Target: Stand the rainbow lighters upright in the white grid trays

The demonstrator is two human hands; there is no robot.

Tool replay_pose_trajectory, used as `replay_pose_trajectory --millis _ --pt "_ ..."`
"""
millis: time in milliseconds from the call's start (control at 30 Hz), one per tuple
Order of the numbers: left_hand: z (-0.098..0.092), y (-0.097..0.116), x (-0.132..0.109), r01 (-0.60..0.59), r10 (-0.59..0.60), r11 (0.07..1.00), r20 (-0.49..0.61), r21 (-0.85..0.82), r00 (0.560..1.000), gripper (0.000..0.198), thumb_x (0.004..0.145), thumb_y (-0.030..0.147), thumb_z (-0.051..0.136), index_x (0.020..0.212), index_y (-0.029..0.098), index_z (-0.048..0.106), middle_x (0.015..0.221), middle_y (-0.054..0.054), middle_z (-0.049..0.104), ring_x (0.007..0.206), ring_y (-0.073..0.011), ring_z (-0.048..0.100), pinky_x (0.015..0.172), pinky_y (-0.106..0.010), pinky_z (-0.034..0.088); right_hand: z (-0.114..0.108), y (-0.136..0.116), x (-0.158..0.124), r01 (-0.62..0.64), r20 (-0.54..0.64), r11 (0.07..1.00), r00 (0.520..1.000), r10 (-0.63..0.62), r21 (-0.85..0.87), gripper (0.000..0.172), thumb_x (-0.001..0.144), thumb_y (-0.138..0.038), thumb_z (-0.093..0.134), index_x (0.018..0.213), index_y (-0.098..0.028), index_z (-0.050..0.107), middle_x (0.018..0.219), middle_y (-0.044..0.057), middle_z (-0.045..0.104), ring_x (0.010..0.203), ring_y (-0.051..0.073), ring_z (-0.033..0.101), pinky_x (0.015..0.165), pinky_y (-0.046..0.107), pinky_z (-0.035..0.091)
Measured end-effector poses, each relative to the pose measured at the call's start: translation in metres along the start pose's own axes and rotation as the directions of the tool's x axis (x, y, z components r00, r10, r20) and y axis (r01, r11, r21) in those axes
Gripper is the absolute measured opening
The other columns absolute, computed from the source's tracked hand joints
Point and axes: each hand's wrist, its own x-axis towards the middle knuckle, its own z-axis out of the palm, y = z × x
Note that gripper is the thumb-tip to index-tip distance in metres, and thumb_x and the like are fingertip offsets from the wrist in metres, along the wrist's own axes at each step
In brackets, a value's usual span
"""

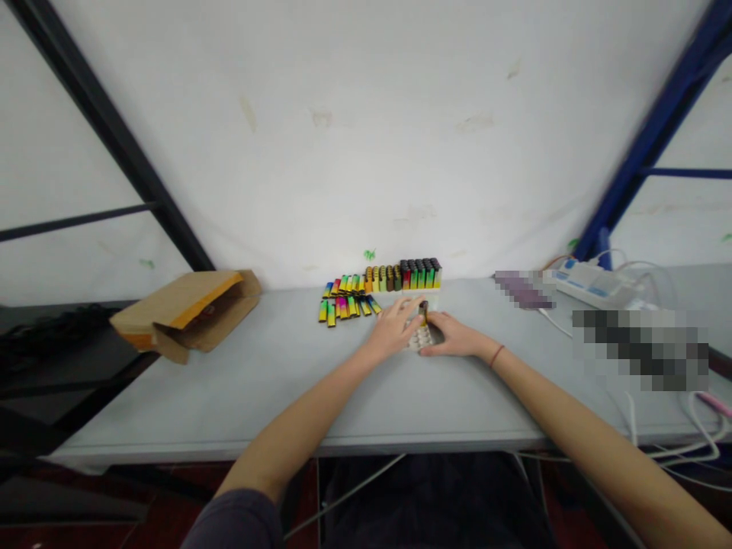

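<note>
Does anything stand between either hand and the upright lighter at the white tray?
Nothing visible does: the lighter is at the tray, between the left hand and the right hand, though contact is unclear. The loose lighters lie off to the left.

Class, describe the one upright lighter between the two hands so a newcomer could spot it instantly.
On the grey table by the white wall, find the left hand and right hand just right of the picture's middle. Between them lies a pale tray, and a dark-topped lighter stands upright there. Loose lighters lie flat, packed rows stand behind; this one stands alone.
</note>
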Motion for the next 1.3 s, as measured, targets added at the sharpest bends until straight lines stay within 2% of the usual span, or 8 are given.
replay_pose_trajectory --millis 133,300,467,700,900,1100,1200,1300 --pt "-0.015 -0.022 0.001 0.125 -0.126 0.992 -0.162 -0.014 0.979 0.052 0.108 0.034 0.031 0.152 0.016 0.053 0.149 -0.016 0.061 0.139 -0.0251 0.055 0.121 -0.043 0.038 -0.002 -0.002 -0.001 -0.016 0.011 1.000 1.000 0.016 0.003 0.070 0.075 -0.060 0.083 0.126 -0.015 0.065 0.125 0.019 0.072 0.116 0.041 0.066 0.107 0.058 0.049" --pt "-0.028 -0.039 -0.004 0.274 -0.233 0.892 -0.153 0.359 0.960 0.046 0.101 0.023 0.045 0.143 0.021 0.063 0.142 -0.015 0.065 0.125 -0.0320 0.057 0.109 -0.049 0.042 -0.004 -0.002 -0.001 -0.017 0.004 1.000 1.000 0.017 -0.001 0.070 0.074 -0.060 0.084 0.126 -0.016 0.066 0.126 0.019 0.072 0.115 0.040 0.066 0.106 0.056 0.050" --pt "-0.024 -0.032 -0.006 0.290 -0.273 0.821 -0.108 0.492 0.956 0.034 0.101 0.027 0.046 0.115 0.021 0.077 0.134 -0.016 0.069 0.118 -0.0350 0.054 0.098 -0.051 0.041 -0.008 0.004 -0.002 -0.037 0.004 0.998 0.999 0.037 0.043 0.077 0.071 -0.059 0.086 0.131 -0.014 0.065 0.130 0.019 0.071 0.117 0.039 0.067 0.106 0.056 0.051" --pt "-0.027 -0.027 -0.004 0.234 -0.262 0.851 -0.005 0.469 0.965 0.034 0.102 0.029 0.047 0.090 0.018 0.077 0.117 -0.014 0.077 0.115 -0.0330 0.055 0.097 -0.051 0.038 -0.022 0.015 -0.010 -0.084 0.050 0.995 0.995 0.081 0.049 0.081 0.072 -0.057 0.086 0.135 -0.012 0.062 0.136 0.021 0.069 0.123 0.038 0.066 0.111 0.055 0.049" --pt "-0.027 -0.021 -0.006 0.341 -0.290 0.782 -0.179 0.522 0.940 0.024 0.098 0.033 0.056 0.105 0.020 0.076 0.121 -0.017 0.071 0.118 -0.0361 0.051 0.098 -0.052 0.038 -0.020 0.018 -0.011 -0.076 0.031 0.995 0.997 0.075 0.060 0.080 0.071 -0.056 0.087 0.134 -0.013 0.062 0.134 0.021 0.069 0.121 0.039 0.067 0.110 0.057 0.051" --pt "-0.027 -0.022 -0.007 0.354 -0.346 0.752 -0.125 0.556 0.930 0.025 0.099 0.032 0.056 0.103 0.017 0.075 0.117 -0.021 0.072 0.119 -0.0386 0.050 0.099 -0.056 0.037 -0.016 0.018 -0.010 -0.066 0.024 0.996 0.998 0.065 0.060 0.078 0.073 -0.056 0.086 0.133 -0.013 0.062 0.132 0.021 0.069 0.119 0.038 0.067 0.108 0.057 0.052" --pt "-0.027 -0.020 -0.005 0.367 -0.331 0.796 -0.160 0.481 0.930 0.020 0.098 0.026 0.055 0.109 0.018 0.070 0.110 -0.018 0.074 0.115 -0.0361 0.056 0.101 -0.055 0.038 -0.016 0.019 -0.010 -0.055 0.016 0.997 0.998 0.054 0.062 0.077 0.073 -0.055 0.086 0.133 -0.014 0.062 0.132 0.020 0.069 0.119 0.038 0.067 0.108 0.057 0.052" --pt "-0.025 -0.019 -0.001 0.355 -0.303 0.904 -0.229 0.237 0.925 0.023 0.098 0.024 0.053 0.117 0.017 0.064 0.116 -0.017 0.072 0.113 -0.0314 0.062 0.103 -0.049 0.043 -0.016 0.018 -0.010 -0.049 0.013 0.997 0.999 0.049 0.065 0.078 0.073 -0.055 0.086 0.135 -0.014 0.061 0.134 0.020 0.068 0.121 0.038 0.067 0.109 0.058 0.051"
